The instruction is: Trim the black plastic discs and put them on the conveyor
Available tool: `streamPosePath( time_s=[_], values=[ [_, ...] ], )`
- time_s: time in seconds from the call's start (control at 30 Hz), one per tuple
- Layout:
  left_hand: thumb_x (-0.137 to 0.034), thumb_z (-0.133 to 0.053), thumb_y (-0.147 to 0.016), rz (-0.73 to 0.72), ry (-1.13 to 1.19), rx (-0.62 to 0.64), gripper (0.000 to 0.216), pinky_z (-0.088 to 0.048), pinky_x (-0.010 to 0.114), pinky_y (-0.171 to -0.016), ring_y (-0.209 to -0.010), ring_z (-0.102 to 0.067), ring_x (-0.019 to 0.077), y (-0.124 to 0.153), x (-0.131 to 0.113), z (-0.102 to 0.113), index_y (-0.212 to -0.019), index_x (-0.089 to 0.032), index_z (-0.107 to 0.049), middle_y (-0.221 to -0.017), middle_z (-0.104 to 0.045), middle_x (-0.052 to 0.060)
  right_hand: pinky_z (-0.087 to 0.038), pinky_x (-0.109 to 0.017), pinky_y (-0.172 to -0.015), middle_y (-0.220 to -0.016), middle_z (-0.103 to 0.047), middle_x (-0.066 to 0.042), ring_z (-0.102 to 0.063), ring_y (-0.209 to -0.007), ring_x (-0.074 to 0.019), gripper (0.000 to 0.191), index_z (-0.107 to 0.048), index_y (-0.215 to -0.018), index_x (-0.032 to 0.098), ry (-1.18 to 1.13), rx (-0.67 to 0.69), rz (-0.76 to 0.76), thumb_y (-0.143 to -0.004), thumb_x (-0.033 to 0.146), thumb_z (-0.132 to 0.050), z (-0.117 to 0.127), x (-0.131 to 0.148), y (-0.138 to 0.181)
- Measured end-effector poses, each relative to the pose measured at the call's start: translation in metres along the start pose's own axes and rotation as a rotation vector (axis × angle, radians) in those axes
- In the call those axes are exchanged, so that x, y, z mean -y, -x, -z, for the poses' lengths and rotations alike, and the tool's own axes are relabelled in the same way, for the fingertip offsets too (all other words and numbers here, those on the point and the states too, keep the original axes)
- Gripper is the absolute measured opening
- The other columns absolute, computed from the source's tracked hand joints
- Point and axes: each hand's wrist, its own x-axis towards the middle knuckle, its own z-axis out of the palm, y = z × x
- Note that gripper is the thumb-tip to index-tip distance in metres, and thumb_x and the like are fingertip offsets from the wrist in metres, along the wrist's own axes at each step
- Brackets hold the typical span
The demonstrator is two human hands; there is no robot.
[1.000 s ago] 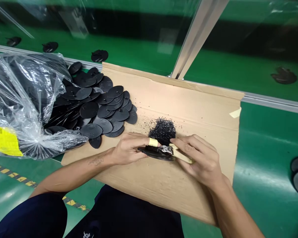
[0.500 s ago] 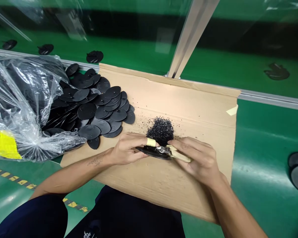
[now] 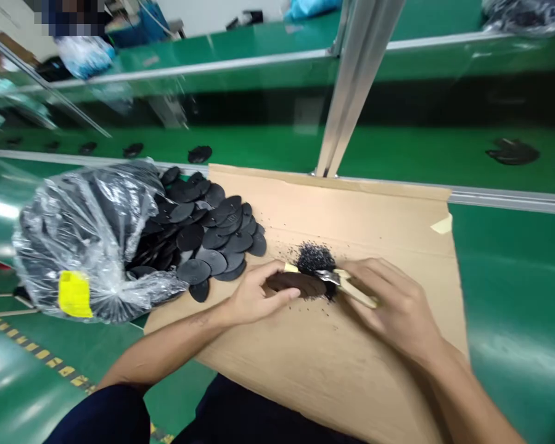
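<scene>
Pinched in my left hand is a black oval plastic piece, its flat face tilted toward me. Yellow tape wraps a fingertip of that hand. My right hand is closed round the cream handles of small cutting pliers. Their metal jaws meet the right end of the oval piece; whether they are closed on it is blurred. Just behind lies a heap of tiny black clippings on the cardboard sheet. Several more black oval pieces spread in a pile to the left.
A clear plastic bag with a yellow label, full of black pieces, stands at the left. A metal post rises behind the cardboard, beside a clear panel. Beyond it, a black piece lies on the green surface. A person shows partly at the upper left.
The camera view has tilted up and shifted left. My left hand has turned the oval piece so its broad face shows, and the thumb now lies across its front. The pliers stay at its right end.
</scene>
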Motion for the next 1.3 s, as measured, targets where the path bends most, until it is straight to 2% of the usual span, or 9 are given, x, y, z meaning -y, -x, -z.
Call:
streamPosePath(
  time_s=[0.17,0.33,0.43,0.53,0.63,0.73,0.83,1.1,1.3],
  values=[
    [-0.054,-0.087,-0.072,0.230,0.339,-0.238,0.045,-0.061,0.033,-0.087,-0.088,-0.072,0.0207,-0.011,0.006,-0.002,-0.095,-0.018,-0.076,-0.092,-0.076,0.006,-0.047,-0.041,-0.067,-0.099,-0.067,-0.012,-0.062,-0.087,-0.0324,0.044,-0.065,-0.115,0.018,0.363,-0.058,-0.160,-0.111,0.052,-0.036,0.006,-0.027,0.005],
    [-0.080,-0.052,-0.087,0.280,0.424,-0.349,0.068,-0.060,0.038,-0.099,-0.101,-0.074,0.0233,-0.025,0.007,0.003,-0.099,-0.018,-0.077,-0.100,-0.078,0.010,-0.048,-0.045,-0.080,-0.105,-0.063,-0.017,-0.057,-0.094,-0.0343,0.039,-0.067,-0.113,0.012,0.513,0.010,-0.256,-0.106,0.037,-0.039,0.004,-0.046,0.013],
    [-0.078,-0.051,-0.089,0.248,0.437,-0.390,0.070,-0.059,0.039,-0.100,-0.108,-0.073,0.0248,-0.047,0.001,0.021,-0.108,-0.016,-0.074,-0.105,-0.078,0.012,-0.048,-0.047,-0.085,-0.106,-0.061,-0.019,-0.054,-0.099,-0.0359,0.031,-0.069,-0.110,0.011,0.516,-0.009,-0.270,-0.100,0.028,-0.044,0.000,-0.045,0.016],
    [-0.073,-0.042,-0.095,0.043,0.123,-0.348,0.070,-0.056,0.040,-0.104,-0.121,-0.068,0.0265,-0.092,-0.007,0.049,-0.121,-0.014,-0.069,-0.120,-0.074,0.015,-0.047,-0.047,-0.088,-0.110,-0.060,-0.020,-0.052,-0.104,-0.0355,0.028,-0.069,-0.110,0.011,0.487,-0.027,-0.267,-0.096,0.019,-0.047,-0.003,-0.040,0.017],
    [-0.062,-0.023,-0.105,-0.127,-0.587,-0.248,0.067,-0.047,0.040,-0.115,-0.135,-0.057,0.0256,-0.149,-0.012,0.070,-0.140,-0.015,-0.057,-0.142,-0.063,0.016,-0.044,-0.046,-0.094,-0.113,-0.059,-0.017,-0.053,-0.107,-0.0337,0.025,-0.069,-0.111,0.013,0.461,0.001,-0.296,-0.096,0.015,-0.048,-0.002,-0.035,0.017],
    [-0.049,-0.044,-0.105,-0.075,-0.812,-0.176,0.052,-0.037,0.050,-0.122,-0.140,-0.051,0.0320,-0.197,-0.008,0.075,-0.142,-0.015,-0.055,-0.144,-0.059,0.018,-0.041,-0.044,-0.097,-0.114,-0.060,-0.016,-0.053,-0.109,-0.0329,0.021,-0.069,-0.110,0.015,0.431,0.030,-0.343,-0.096,0.013,-0.053,0.001,-0.030,0.017],
    [-0.039,-0.063,-0.098,0.058,-0.889,-0.055,0.039,-0.045,0.054,-0.115,-0.128,-0.059,0.0309,-0.225,0.001,0.071,-0.128,-0.014,-0.064,-0.134,-0.065,0.015,-0.041,-0.043,-0.097,-0.113,-0.060,-0.016,-0.053,-0.108,-0.0324,0.020,-0.069,-0.110,0.014,0.445,0.039,-0.355,-0.097,0.012,-0.055,0.005,-0.027,0.017],
    [-0.038,-0.064,-0.098,0.307,-1.054,-0.018,0.035,-0.059,0.044,-0.096,-0.113,-0.066,0.0232,-0.240,0.020,0.065,-0.126,-0.017,-0.063,-0.128,-0.065,0.010,-0.039,-0.042,-0.099,-0.114,-0.060,-0.015,-0.052,-0.109,-0.0314,0.017,-0.069,-0.111,0.014,0.438,0.060,-0.391,-0.096,0.009,-0.061,0.006,-0.023,0.021],
    [-0.036,-0.062,-0.099,0.210,-1.018,-0.120,0.029,-0.055,0.046,-0.103,-0.115,-0.067,0.0248,-0.230,0.006,0.060,-0.117,-0.014,-0.066,-0.124,-0.068,0.012,-0.038,-0.043,-0.101,-0.118,-0.060,-0.015,-0.052,-0.113,-0.0322,0.013,-0.068,-0.112,0.015,0.390,0.098,-0.432,-0.100,0.020,-0.067,0.005,-0.020,0.024]
  ],
)
